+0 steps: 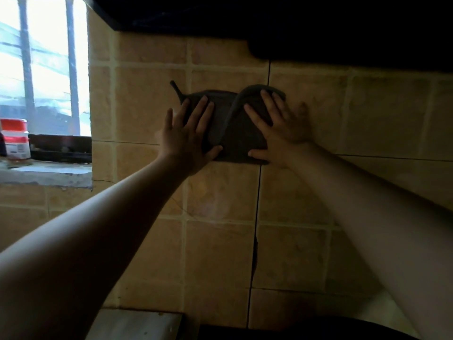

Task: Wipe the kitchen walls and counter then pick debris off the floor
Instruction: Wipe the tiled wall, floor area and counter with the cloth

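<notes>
I see the tiled wall (306,192) filling the view, with a dark hood (318,25) above my hands and a window (44,69) far off to their left. The cloth (235,128) lies flat on the wall under both palms. My left hand (188,136) and right hand (282,128) press it with fingers spread and straight. A red-lidded jar (16,141) stands on the sill, left of the grip.

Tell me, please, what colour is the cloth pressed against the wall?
Dark grey cloth, seen in the head view.
</notes>
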`<state>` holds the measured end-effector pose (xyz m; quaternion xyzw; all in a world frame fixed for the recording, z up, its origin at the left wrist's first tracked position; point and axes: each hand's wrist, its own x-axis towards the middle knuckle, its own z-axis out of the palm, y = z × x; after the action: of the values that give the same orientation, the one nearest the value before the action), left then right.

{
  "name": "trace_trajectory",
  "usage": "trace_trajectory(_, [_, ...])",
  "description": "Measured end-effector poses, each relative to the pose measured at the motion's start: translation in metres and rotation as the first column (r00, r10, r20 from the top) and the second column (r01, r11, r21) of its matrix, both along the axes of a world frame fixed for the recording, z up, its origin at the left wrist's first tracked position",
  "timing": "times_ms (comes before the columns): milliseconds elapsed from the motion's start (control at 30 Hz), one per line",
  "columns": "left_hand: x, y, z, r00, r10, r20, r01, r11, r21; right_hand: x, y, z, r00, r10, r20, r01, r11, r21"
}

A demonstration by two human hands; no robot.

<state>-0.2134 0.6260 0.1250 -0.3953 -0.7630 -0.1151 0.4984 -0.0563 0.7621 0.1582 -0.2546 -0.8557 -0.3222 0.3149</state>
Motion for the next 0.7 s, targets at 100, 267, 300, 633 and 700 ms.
trace_trajectory(100, [0.006, 0.007, 0.012, 1.0, 0.003, 0.0, -0.003, 1.0, -0.012, 0.007, 0.002, 0.007, 0.999, -0.033, -0.008, 0.032, 0.999, -0.03])
trace_trajectory(267, [0.022, 0.025, 0.02, 0.999, -0.035, -0.013, 0.035, 0.999, -0.012, 0.024, 0.018, 0.011, 0.996, -0.08, -0.041, 0.078, 0.996, -0.044])
trace_trajectory(300, [0.028, 0.03, 0.021, 0.999, -0.048, -0.012, 0.048, 0.999, -0.014, 0.029, 0.023, 0.011, 0.994, -0.102, -0.044, 0.099, 0.994, -0.049])
trace_trajectory(633, [0.063, 0.068, 0.019, 0.997, -0.08, -0.017, 0.079, 0.996, -0.037, 0.067, 0.053, 0.001, 0.982, -0.178, -0.062, 0.172, 0.981, -0.092])
trace_trajectory(700, [0.064, 0.07, 0.015, 0.996, -0.083, -0.031, 0.082, 0.996, -0.036, 0.068, 0.056, -0.006, 0.983, -0.168, -0.073, 0.163, 0.984, -0.072])
